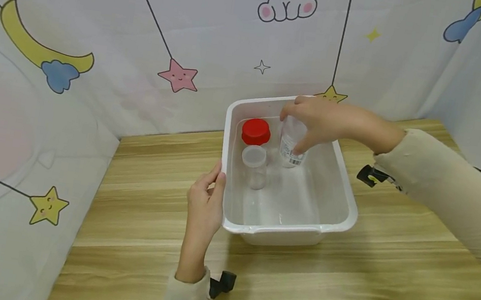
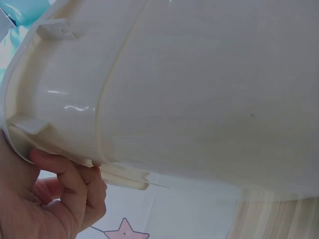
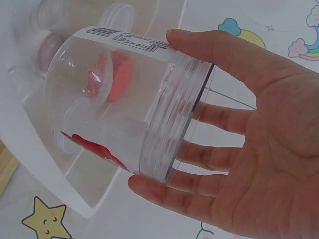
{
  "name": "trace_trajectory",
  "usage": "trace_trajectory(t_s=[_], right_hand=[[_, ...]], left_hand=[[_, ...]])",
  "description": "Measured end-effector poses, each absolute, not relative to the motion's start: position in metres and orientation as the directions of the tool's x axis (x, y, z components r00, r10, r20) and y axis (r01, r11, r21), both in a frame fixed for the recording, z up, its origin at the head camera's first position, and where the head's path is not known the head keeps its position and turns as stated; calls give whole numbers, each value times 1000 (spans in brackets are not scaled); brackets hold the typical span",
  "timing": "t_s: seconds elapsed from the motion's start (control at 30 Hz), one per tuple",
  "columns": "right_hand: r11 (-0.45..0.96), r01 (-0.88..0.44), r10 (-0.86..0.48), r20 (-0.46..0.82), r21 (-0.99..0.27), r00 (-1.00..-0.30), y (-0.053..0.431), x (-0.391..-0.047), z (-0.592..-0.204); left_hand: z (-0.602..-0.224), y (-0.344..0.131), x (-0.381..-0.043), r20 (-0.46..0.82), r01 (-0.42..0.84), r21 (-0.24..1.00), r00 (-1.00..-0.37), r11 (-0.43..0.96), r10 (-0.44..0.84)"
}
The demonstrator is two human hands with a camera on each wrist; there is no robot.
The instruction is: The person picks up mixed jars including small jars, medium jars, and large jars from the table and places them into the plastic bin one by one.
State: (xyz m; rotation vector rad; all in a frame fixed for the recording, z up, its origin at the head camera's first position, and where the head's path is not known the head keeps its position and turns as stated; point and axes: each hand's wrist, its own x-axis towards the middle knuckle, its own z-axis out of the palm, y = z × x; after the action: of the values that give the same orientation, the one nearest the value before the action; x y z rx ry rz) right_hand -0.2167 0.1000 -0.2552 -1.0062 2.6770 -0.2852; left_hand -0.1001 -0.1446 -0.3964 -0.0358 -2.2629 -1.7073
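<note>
My right hand (image 1: 314,117) grips a clear plastic jar (image 1: 290,149) around its top end, over the white basin (image 1: 344,216). In the right wrist view the jar (image 3: 119,84) shows a barcode label, a ribbed neck and a red patch on its side; thumb and fingers of the right hand (image 3: 234,134) spread around that neck. My left hand (image 1: 207,202) holds the basin's left rim. Seen from the left wrist, the left hand's curled fingers (image 2: 75,191) are at the basin's edge, beneath the outer wall (image 2: 199,99).
Inside the basin, at its left side, are a red round lid (image 1: 256,130) and a smaller clear jar with a translucent cap (image 1: 254,157). The basin is on a wood-grain table (image 1: 144,208). A white curtain (image 1: 219,39) with cartoon prints hangs close behind.
</note>
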Motion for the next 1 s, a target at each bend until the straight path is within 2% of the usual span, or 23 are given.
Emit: trace_trajectory(t_s=[0.27,1.0], right_hand=[[742,-598,-662,-199,-302,-722,97,-219,-265],[766,-581,-639,-228,-276,-734,92,-221,-290]], left_hand=[[-396,-144,-100,249,197,940,-954,278,-165],[-398,-144,-100,261,211,937,-952,278,-158]])
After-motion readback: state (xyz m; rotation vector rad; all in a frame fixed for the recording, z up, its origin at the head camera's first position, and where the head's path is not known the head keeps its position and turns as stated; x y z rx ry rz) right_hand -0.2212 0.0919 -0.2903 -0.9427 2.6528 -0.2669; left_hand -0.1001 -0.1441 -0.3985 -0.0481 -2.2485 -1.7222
